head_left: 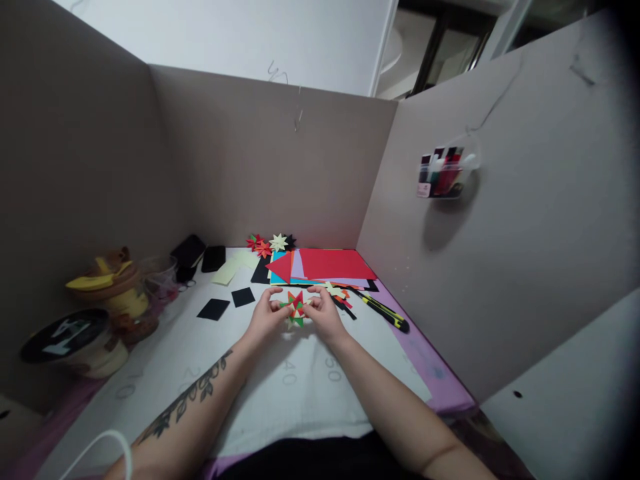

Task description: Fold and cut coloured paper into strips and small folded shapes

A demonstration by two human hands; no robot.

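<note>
A pointed paper star (296,305) in red, green and cream is held between both hands near the middle of the table. My left hand (269,313) pinches its left side with thumb and fingers. On the right side, my right hand (323,313) grips it the same way. Small cream and orange paper pieces (337,291) lie just beyond my right hand. Two black paper squares (213,309) rest to the left of my left hand.
Behind are coloured paper sheets (337,264) and finished paper stars (278,243). A yellow-black cutter (383,312) lies at the right. Pots (107,293), a lidded tub (100,353) and a clear cup (161,273) stand left. Grey panels (270,160) enclose the table.
</note>
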